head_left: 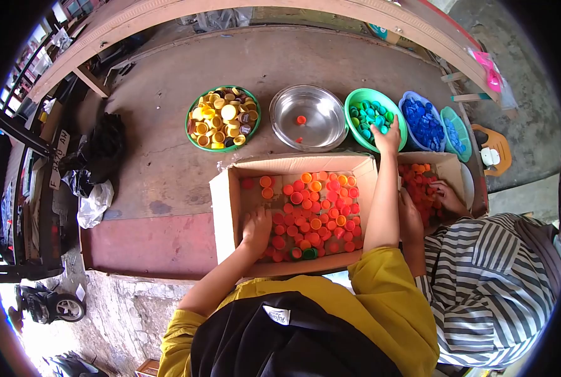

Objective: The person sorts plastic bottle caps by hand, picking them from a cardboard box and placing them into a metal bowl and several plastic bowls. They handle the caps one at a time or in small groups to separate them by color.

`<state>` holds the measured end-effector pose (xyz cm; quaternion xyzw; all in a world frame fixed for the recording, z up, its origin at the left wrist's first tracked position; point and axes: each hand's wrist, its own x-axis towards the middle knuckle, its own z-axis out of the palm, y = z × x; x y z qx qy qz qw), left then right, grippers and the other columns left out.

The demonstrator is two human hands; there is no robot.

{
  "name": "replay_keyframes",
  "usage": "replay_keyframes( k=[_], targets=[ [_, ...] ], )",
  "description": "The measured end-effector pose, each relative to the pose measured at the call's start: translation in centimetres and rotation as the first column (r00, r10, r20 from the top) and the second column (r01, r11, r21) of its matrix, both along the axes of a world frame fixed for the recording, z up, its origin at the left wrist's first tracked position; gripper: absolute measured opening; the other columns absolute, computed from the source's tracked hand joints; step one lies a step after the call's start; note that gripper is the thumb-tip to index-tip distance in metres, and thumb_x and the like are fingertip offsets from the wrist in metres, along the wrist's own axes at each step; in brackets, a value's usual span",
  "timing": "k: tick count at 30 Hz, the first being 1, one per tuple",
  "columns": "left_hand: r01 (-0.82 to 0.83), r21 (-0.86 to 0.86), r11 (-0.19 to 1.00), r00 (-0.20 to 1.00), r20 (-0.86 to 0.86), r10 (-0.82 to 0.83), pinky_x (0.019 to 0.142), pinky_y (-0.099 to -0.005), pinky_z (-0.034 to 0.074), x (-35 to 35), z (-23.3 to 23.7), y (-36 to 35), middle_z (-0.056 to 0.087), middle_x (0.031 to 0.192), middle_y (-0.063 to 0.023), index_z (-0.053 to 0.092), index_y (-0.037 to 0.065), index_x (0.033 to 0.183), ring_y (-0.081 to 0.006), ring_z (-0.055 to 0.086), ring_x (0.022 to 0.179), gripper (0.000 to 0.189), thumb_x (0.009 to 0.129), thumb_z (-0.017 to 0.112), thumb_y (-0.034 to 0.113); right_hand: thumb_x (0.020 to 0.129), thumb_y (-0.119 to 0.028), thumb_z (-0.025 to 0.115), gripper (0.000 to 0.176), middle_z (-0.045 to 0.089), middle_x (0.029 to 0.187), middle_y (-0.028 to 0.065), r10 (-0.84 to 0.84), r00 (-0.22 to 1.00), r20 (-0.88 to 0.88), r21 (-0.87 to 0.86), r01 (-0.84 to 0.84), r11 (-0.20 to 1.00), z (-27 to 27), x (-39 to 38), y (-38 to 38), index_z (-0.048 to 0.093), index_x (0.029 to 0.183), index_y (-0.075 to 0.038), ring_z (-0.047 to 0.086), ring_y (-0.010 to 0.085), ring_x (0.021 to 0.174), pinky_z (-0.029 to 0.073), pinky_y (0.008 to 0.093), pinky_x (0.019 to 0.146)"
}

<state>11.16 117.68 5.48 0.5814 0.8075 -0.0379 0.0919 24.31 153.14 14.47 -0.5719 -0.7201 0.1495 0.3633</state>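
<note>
A cardboard box (299, 164) in front of me holds many red and orange bottle caps (308, 220), with a couple of green caps (305, 253) near its front wall. My left hand (256, 230) rests inside the box at its left, fingers apart, beside the caps. Reaching over the box's right wall, my right hand (388, 136) is at the green basin (356, 95) of green and teal caps (372, 114). Its fingers are spread over the basin's right side, and no cap shows clearly between them.
A basin of yellow caps (220, 119) and a metal bowl (281, 103) with a few red caps stand behind the box. Farther right are blue caps (423, 122) and light-blue caps (456, 134). A co-worker's hands (447, 195) are in a second box (440, 160).
</note>
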Motion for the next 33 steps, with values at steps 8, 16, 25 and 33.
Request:
replay_keyframes(
  k=[8, 16, 25, 33],
  targets=[
    [-0.448, 0.524, 0.724, 0.501, 0.818, -0.282, 0.086, -0.0332, 0.044, -1.1, 10.1, 0.5, 0.052, 0.103, -0.0137, 0.031, 0.001, 0.123, -0.0254, 0.054, 0.098, 0.060, 0.072, 0.063, -0.004, 0.082, -0.011, 0.059, 0.035, 0.057, 0.099, 0.0086, 0.580, 0.686, -0.441, -0.244, -0.713, 0.658, 1.9, -2.6, -13.5, 0.050, 0.114, -0.002, 0.055, 0.0120, 0.081, 0.046, 0.0257, 0.071],
    [-0.357, 0.780, 0.514, 0.711, 0.584, -0.392, 0.082, -0.0329, 0.046, -0.9, 10.7, 0.7, 0.052, 0.102, -0.0145, 0.032, 0.001, 0.122, -0.0244, 0.055, 0.094, 0.061, 0.071, 0.065, -0.006, 0.082, -0.007, 0.060, 0.027, 0.061, 0.086, 0.0057, 0.744, 0.387, -0.545, -0.327, -0.915, 0.236, 5.0, -3.4, -22.1, 0.054, 0.106, 0.002, 0.057, 0.0072, 0.073, 0.047, 0.0211, 0.062],
    [-0.242, 0.470, 0.849, 0.740, 0.656, -0.151, 0.077, -0.0364, 0.048, -0.6, 6.1, 1.8, 0.051, 0.098, -0.0143, 0.048, 0.003, 0.104, -0.0279, 0.054, 0.094, 0.035, 0.072, 0.062, 0.003, 0.078, -0.010, 0.065, 0.023, 0.061, 0.071, 0.0030, 0.307, 0.813, -0.494, 0.041, -0.331, 0.943, 3.0, -0.5, -2.5, 0.058, 0.098, -0.001, 0.057, 0.0074, 0.061, 0.045, 0.0199, 0.057],
    [-0.135, 0.161, 0.978, 0.917, 0.394, 0.062, 0.076, -0.0395, 0.048, -0.1, 0.8, 7.1, 0.047, 0.105, -0.0157, 0.043, 0.003, 0.102, -0.0332, 0.051, 0.096, 0.044, 0.071, 0.068, 0.021, 0.076, -0.048, 0.056, 0.074, 0.041, 0.123, 0.0261, -0.006, 0.959, 0.283, -0.106, 0.038, 0.994, -2.2, 2.1, 6.3, 0.033, 0.130, -0.003, 0.044, 0.0390, 0.109, 0.038, 0.0423, 0.092]
  ],
)
